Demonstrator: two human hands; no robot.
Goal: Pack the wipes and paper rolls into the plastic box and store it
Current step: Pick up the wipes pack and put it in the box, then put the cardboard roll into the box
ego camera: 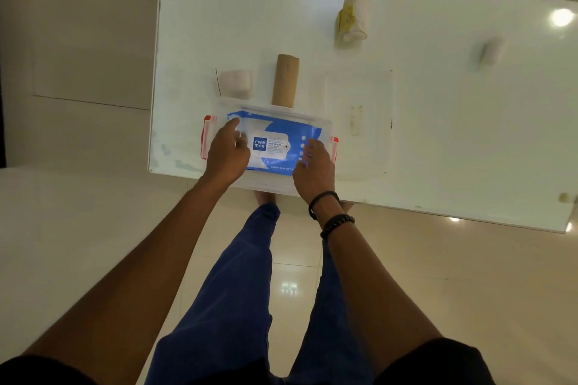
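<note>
The blue wipes pack lay flat inside the clear plastic box. Left hand and right hand pressed it with loosely spread fingers. A cardboard roll stood just behind the box.

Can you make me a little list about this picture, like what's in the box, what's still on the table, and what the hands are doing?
In the box: a blue pack of wet wipes, lying flat in the clear plastic box
Box latches: red, one at each end
Left hand: resting on the wipes
Right hand: resting on the wipes
Still on the table: a cardboard tube, a small white roll, a wrapped roll with yellow on it
Lid: clear, flat on the table, right of the box
</note>
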